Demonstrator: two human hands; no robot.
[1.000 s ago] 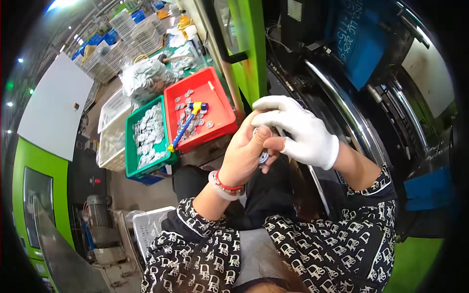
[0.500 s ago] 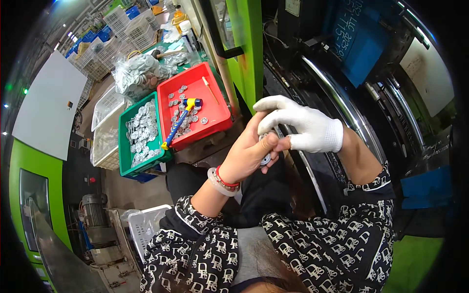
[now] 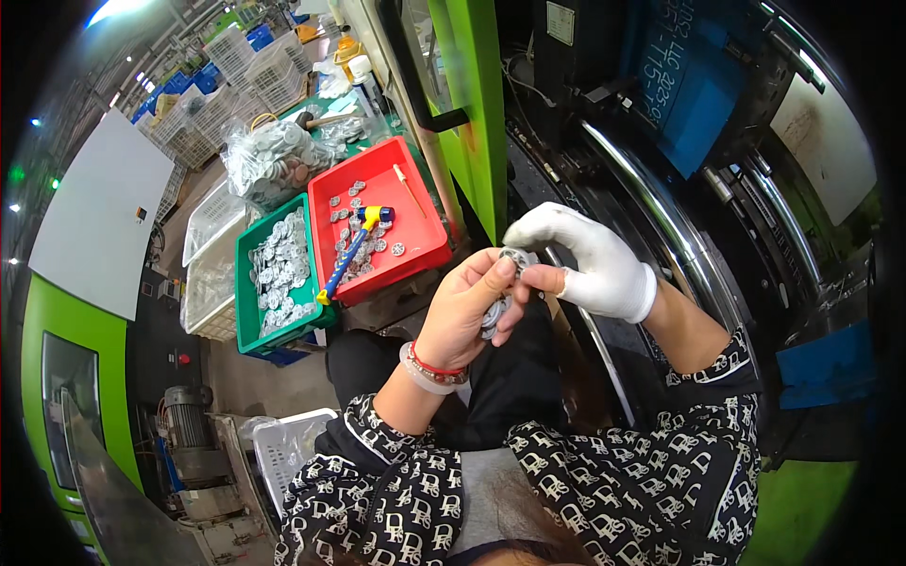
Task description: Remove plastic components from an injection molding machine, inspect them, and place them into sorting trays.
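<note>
My bare left hand (image 3: 462, 309), with bracelets at the wrist, curls around several small grey slotted discs (image 3: 492, 319) stacked in its palm. Another grey slotted disc (image 3: 514, 257) stands up between its thumb and forefinger. My right hand (image 3: 596, 261), in a white glove that leaves the thumb bare, pinches at that disc's edge. The red bin (image 3: 417, 243) to the left holds loose discs of this kind, and a hammer (image 3: 347, 259) with a blue and yellow handle lies over them. More discs fill the green bin (image 3: 291, 334) beside it.
A thin tool (image 3: 410, 191) lies in the red bin. Behind the bins sits a clear bag of grey discs (image 3: 274, 156). A green machine frame (image 3: 479, 123) rises ahead; metal machine rods (image 3: 661, 212) run along my right. A white basket (image 3: 283, 451) stands at lower left.
My right hand has drawn slightly back and lower from my left fingers, whose grip has turned, so a disc now shows at the fingertips. The view has shifted a little.
</note>
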